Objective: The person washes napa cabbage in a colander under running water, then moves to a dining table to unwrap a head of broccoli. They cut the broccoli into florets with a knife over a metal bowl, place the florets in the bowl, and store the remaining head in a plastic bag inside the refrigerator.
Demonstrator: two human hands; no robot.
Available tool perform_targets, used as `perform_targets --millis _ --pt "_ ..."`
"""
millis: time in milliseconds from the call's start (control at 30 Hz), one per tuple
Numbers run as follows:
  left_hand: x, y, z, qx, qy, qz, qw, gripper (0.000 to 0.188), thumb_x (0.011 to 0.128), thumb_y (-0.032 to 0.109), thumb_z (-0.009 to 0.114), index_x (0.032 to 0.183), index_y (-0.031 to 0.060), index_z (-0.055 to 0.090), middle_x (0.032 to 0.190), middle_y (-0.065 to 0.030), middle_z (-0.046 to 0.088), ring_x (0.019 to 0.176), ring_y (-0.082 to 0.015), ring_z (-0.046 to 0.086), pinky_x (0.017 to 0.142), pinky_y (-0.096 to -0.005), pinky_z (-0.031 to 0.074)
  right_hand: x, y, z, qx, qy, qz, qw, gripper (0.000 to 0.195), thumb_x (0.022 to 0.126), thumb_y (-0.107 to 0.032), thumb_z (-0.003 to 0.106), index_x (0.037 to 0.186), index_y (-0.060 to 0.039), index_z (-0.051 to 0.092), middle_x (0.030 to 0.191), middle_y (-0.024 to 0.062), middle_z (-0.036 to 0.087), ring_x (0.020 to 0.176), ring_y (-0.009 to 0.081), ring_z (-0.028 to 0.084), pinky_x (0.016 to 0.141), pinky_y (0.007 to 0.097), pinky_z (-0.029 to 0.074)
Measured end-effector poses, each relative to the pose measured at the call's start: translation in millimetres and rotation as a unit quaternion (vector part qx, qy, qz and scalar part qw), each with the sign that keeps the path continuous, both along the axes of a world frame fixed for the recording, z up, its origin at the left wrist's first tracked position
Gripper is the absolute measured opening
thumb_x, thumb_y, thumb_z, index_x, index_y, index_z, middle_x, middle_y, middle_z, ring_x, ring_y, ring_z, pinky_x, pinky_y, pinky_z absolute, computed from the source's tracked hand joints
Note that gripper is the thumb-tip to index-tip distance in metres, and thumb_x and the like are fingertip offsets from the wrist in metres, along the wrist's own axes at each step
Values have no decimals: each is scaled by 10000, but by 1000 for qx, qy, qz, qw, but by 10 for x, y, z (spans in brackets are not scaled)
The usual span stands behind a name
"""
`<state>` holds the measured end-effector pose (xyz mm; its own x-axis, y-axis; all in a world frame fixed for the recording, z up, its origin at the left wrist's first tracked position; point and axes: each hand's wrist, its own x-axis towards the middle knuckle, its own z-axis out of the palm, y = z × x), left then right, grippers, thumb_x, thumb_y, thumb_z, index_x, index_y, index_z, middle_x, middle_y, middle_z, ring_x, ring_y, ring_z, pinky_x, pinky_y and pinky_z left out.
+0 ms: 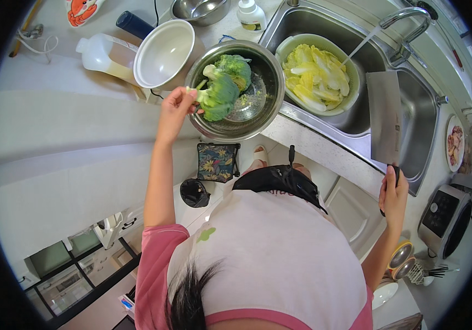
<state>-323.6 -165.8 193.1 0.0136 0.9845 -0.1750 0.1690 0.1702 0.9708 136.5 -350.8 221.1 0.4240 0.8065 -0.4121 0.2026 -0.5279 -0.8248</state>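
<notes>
My left hand [181, 103] pinches the stem of a broccoli piece [220, 99] over a stainless steel bowl [276, 103]. Another broccoli piece [240, 71] lies in that bowl, with small green crumbs on its bottom. My right hand [394, 192] grips the black handle of a cleaver [385, 119], whose broad blade points away from me above the sink's right basin. Pale yellow-green cabbage leaves [318, 78] fill a light green colander [353, 93] in the left basin. Water runs from the faucet [405, 12] onto the colander's right side.
A white bowl [166, 51], a plastic jug [108, 55], a white pump bottle [251, 16] and another metal bowl [201, 12] stand near the steel bowl. Right of the double sink [368, 144] are a plate of what looks like meat [454, 144] and a countertop appliance [446, 218]. A lined bin [194, 193] stands below.
</notes>
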Motion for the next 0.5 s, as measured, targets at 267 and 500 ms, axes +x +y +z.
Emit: perform_targets --millis 267,500 --pt "522 -175 154 199 384 -85 898 316 800 279 726 821 1 578 710 -134 560 597 -259 586 552 -365 474 -112 -12 -8 7 -20 -15 1000 373 999 -357 447 744 -84 440 446 -42 348 301 47 283 298 211 203" --pt "537 -216 -14 212 421 -139 871 345 791 320 713 883 21 570 773 -145 552 722 -346 584 615 -439 473 -224 15 80 -3 -2 -27 1000 353 981 -351 501 779 -62 487 546 -56 389 387 13 326 352 179 231"
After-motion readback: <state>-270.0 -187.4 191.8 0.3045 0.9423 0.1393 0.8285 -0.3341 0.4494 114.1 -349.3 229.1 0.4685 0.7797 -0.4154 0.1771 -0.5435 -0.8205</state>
